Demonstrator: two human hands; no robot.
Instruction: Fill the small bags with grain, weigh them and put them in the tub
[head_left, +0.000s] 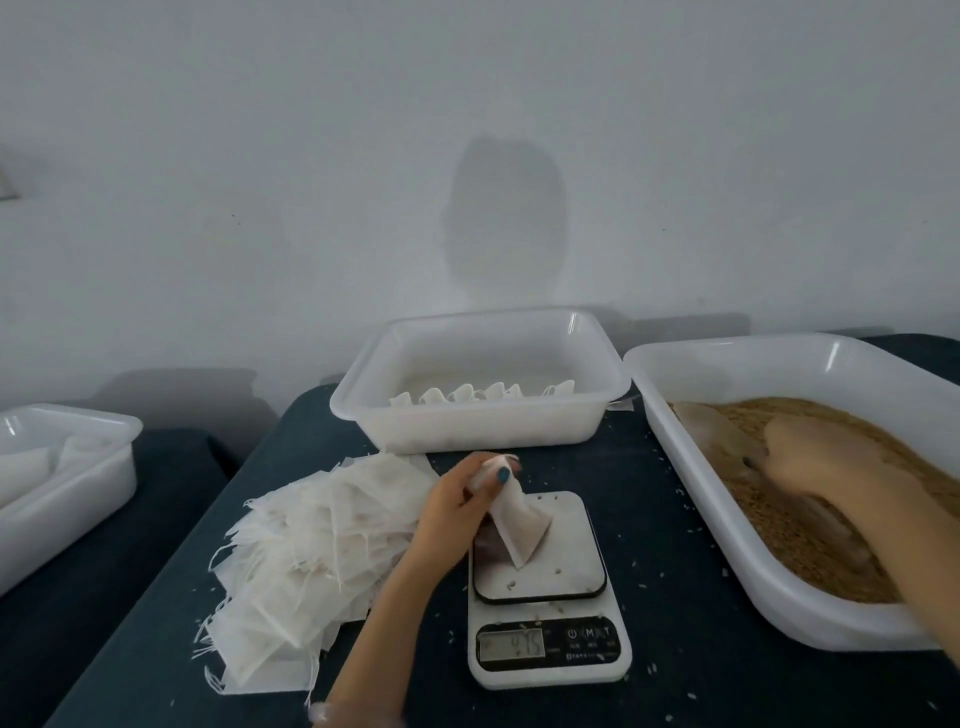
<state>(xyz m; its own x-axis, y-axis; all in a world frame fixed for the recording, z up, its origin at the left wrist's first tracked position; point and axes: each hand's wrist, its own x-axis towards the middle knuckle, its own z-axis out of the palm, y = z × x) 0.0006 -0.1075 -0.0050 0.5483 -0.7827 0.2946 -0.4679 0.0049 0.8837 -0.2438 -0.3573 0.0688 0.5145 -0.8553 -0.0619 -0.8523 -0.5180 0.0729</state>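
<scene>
White bag (519, 527) stands on the scale (545, 613) under the left hand (457, 501), fingers (497, 480) pinching its neck; their pull could falsify the reading. Blurred in the grain (800, 540), the right hand (831, 457) shows no readable grip.

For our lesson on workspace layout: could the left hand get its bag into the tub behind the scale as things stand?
Probably yes. The left hand holds the small bag on the scale, just before the open tub; nothing stands between.
</scene>
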